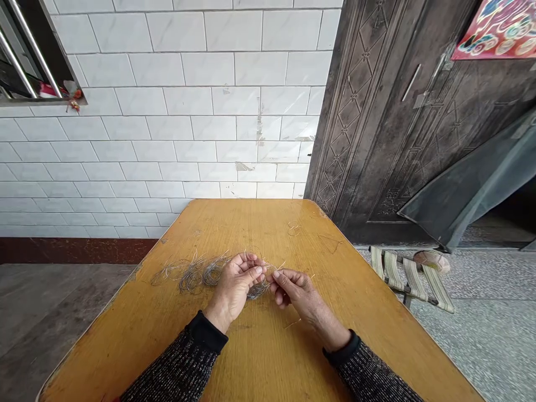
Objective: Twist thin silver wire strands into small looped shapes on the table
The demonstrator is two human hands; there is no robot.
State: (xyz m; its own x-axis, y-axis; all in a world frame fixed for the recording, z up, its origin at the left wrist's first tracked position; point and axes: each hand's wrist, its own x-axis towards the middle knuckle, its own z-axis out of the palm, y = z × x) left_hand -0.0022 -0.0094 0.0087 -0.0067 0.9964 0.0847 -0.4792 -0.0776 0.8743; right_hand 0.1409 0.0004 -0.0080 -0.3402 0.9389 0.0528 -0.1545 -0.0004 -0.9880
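Observation:
My left hand (pixel 239 283) is closed in a pinch on a thin, pale strand that looks like wire. Close by on the right, my right hand (pixel 295 289) pinches at the same strand, thumb against forefinger. Tangled coils of thin silvery wire (pixel 192 276) lie on the wooden table (pixel 259 352) left of and behind my left hand. Another bunch of wire (pixel 256 290) shows beneath and between the hands, partly hidden by them. The strand is too fine to follow along its whole length.
Loose wire pieces (pixel 293 229) lie farther back on the table. A white tiled wall (pixel 180 134) stands behind it, with a dark carved door (pixel 377 111) at right. A low strap stool (pixel 410 276) stands on the floor beyond the table's right edge.

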